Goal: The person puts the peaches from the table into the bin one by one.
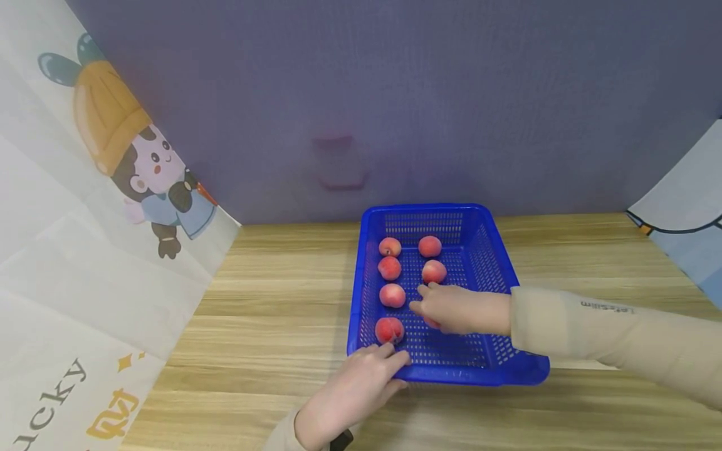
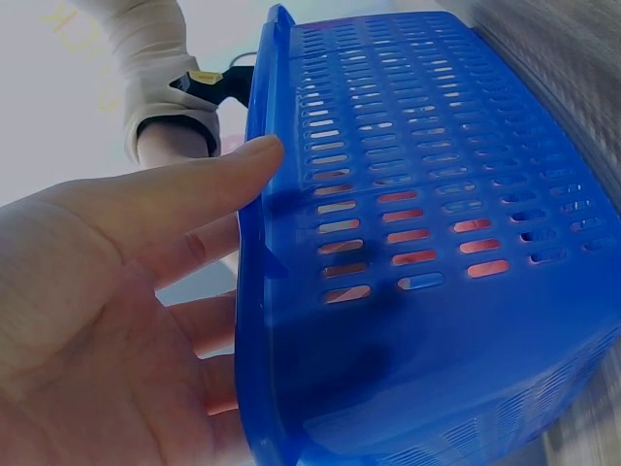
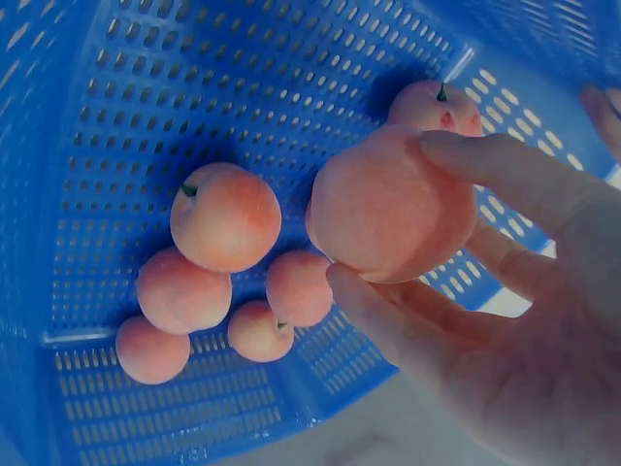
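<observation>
My left hand (image 1: 361, 382) grips the front left rim of a blue plastic basket (image 1: 474, 374). In the left wrist view its thumb (image 2: 218, 177) lies against the outer wall, the other fingers behind the rim. My right hand (image 1: 459, 308) reaches in over the basket's right side. The right wrist view shows it holding a peach (image 3: 393, 204) between thumb and fingers. Several peaches lie on the basket floor in two rows. The nearest left one (image 1: 389, 330) sits by my left fingertips; another peach (image 1: 434, 272) lies just beyond my right hand, which hides part of the right row.
The basket stands on a wood-grain table (image 1: 271, 313). A grey-purple panel (image 1: 440, 113) rises behind it. On the left is a white sheet (image 1: 84, 250) with a printed cartoon figure (image 1: 146, 163); another printed sheet (image 1: 688, 188) is at the right edge.
</observation>
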